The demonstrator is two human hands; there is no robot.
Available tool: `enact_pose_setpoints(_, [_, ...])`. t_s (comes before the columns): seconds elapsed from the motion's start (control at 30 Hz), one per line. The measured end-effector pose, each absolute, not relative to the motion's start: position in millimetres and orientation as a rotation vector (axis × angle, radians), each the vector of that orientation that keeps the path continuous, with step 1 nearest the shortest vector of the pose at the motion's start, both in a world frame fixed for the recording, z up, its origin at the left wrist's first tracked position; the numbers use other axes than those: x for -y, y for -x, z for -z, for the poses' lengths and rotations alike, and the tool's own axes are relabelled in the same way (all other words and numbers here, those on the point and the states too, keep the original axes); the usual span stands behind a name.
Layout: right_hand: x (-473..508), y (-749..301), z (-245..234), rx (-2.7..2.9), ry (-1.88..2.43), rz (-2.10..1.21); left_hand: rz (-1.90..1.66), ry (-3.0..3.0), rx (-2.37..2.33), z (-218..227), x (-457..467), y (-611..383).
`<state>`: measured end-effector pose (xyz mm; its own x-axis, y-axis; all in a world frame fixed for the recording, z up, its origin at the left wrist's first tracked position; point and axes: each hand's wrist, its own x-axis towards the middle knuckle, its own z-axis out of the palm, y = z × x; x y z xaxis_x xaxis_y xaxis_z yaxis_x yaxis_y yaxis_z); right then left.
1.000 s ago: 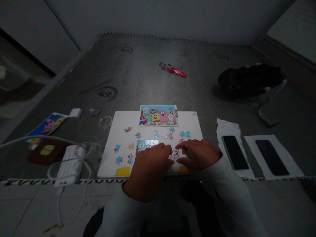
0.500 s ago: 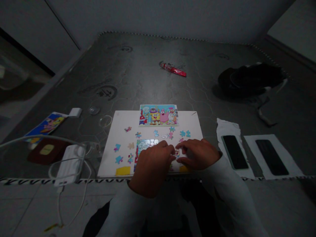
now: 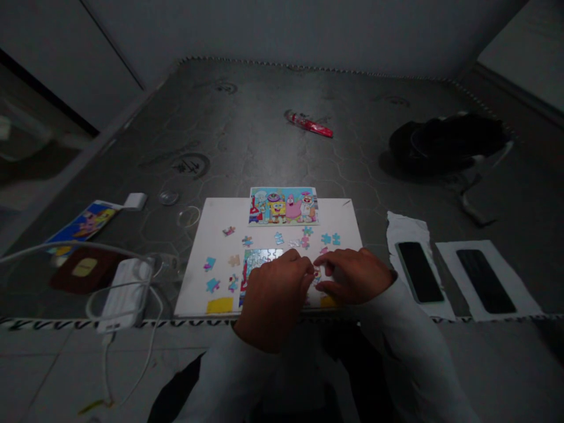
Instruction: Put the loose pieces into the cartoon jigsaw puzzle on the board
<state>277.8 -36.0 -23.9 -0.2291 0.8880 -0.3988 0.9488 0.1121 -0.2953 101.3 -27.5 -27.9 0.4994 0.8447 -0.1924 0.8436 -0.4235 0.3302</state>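
My left hand (image 3: 277, 294) reaches over the partly assembled jigsaw puzzle (image 3: 263, 257) and covers much of it. Its fingers are closed in a pinch at the left side of a small jigsaw piece (image 3: 318, 275). From the right, my right hand (image 3: 356, 275) curls its thumb and forefinger around the same piece; the exact contact is hard to make out in the dim light. Loose jigsaw pieces, such as a blue one (image 3: 213, 285) and a pink one (image 3: 305, 241), lie around the puzzle. The reference picture card (image 3: 283, 207) lies flat behind it.
Everything rests on a white board (image 3: 194, 282) at the table's front edge. Two phones (image 3: 420, 272) on white paper lie right. A white power bank (image 3: 126, 296) with a cable, a brown case (image 3: 83, 270) and a dark bag (image 3: 449, 144) are around, with a red wrapper (image 3: 311, 125) farther back.
Both hands stay almost in place. The left fingers shift slightly at the small jigsaw piece, and its visible part turns a little. The loose pieces have not moved.
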Motion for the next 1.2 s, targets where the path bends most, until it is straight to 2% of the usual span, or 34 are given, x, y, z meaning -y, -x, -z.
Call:
enact_pose_setpoints(0.2, [37, -281, 28, -2.268, -1.875, 0.743, 0.005, -2.342, -1.443, 21, 25, -99])
enact_pose_setpoints(0.53, [36, -284, 29, -2.217, -1.898, 0.759, -0.024, -2.280, -1.786, -3, 20, -66])
enact_pose_setpoints(0.87, [37, -285, 30, -2.250, -1.874, 0.724, -0.147, -2.276, -1.863, -7, 14, -39])
enact_pose_setpoints(1.2, [37, -288, 32, -2.319, -1.887, 0.670, -0.085, -2.125, -2.090, -12, 7, -8])
